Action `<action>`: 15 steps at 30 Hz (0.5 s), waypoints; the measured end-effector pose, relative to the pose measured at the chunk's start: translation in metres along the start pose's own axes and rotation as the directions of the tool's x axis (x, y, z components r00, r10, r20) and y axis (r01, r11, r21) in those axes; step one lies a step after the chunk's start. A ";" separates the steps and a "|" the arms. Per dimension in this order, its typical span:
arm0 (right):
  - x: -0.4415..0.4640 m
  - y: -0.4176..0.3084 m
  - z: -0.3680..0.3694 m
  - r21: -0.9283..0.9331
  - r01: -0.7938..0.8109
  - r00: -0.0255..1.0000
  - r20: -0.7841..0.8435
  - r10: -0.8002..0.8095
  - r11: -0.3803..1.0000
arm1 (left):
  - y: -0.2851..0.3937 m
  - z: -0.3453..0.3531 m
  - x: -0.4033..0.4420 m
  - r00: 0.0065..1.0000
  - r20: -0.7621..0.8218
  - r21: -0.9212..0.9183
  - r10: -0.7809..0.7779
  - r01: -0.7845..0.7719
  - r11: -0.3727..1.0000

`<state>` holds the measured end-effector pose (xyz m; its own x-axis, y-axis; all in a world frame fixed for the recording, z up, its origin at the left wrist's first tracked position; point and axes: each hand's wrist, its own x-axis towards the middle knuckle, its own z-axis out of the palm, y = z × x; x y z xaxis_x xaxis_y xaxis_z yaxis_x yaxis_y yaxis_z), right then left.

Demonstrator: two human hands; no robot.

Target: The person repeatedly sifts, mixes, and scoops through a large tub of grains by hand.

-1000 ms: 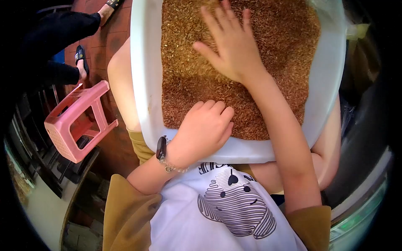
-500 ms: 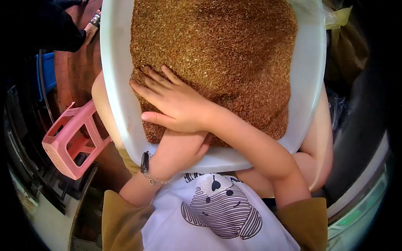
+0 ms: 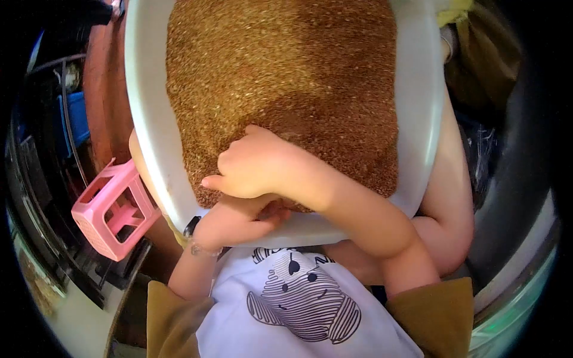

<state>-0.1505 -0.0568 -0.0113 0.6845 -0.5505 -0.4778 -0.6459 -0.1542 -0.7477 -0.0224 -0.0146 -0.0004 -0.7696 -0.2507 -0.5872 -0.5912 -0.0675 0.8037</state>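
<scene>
A broad bed of reddish-brown, rice-like grain point(image 3: 280, 65) fills the white tray point(image 3: 412, 77) across my lap. My right hand point(image 3: 253, 164) reaches over to the grain's near left part, knuckles up. Its fingers bend down out of sight against the grain, and the thumb sticks out to the left. Just below it, crossing under the right wrist, my left hand point(image 3: 236, 221) is at the tray's near edge. Its fingers look curled, partly in shadow, with the thumb alongside them; anything inside is hidden. A dark watch point(image 3: 192, 227) and a bracelet circle the left wrist.
To the left, a pink plastic stool point(image 3: 116, 209) stands by my leg. A blue container point(image 3: 74, 116) and dark metal framing lie beyond it. Another person's hand point(image 3: 117, 7) shows at the top left. A brown bag point(image 3: 486, 53) is at the upper right.
The right hand, spread flat on the grain before, has its fingers bent down and sits slightly nearer the middle. The left hand has shifted left and its fingers show curled. My view has shifted.
</scene>
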 end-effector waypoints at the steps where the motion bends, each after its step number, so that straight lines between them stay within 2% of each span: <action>1: 0.000 -0.003 0.000 -0.051 -0.045 0.999 0.012 0.046 0.998 | 0.000 0.002 0.000 0.992 -0.112 -0.043 0.050 -0.055 0.998; 4: -0.003 -0.013 -0.003 -0.143 -0.091 0.996 -0.020 0.089 0.986 | -0.008 0.002 -0.006 0.987 -0.159 0.054 -0.005 0.014 0.998; 5: 0.000 -0.016 -0.001 -0.168 -0.110 0.993 0.013 0.114 0.980 | -0.011 0.002 -0.008 0.984 -0.175 0.131 0.034 -0.011 0.991; 8: 0.005 -0.024 0.004 -0.278 -0.190 0.980 0.002 0.199 0.941 | -0.025 0.005 -0.009 0.972 -0.172 -0.072 -0.163 0.153 0.986; 9: 0.005 -0.026 0.006 -0.306 -0.217 0.974 -0.007 0.226 0.927 | -0.032 0.007 -0.004 0.962 -0.135 -0.239 -0.238 0.202 0.950; 12: 0.004 -0.028 0.006 -0.352 -0.290 0.954 -0.039 0.296 0.890 | -0.032 0.007 0.000 0.946 -0.179 -0.286 -0.271 0.213 0.934; 15: 0.004 -0.027 0.006 -0.347 -0.354 0.933 -0.062 0.355 0.869 | -0.013 0.002 0.002 0.951 -0.244 -0.127 -0.192 0.165 0.978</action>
<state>-0.1285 -0.0500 0.0047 0.3883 -0.6192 -0.6826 -0.9204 -0.2236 -0.3207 -0.0172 -0.0126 -0.0121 -0.5589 -0.4608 -0.6894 -0.6748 -0.2304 0.7011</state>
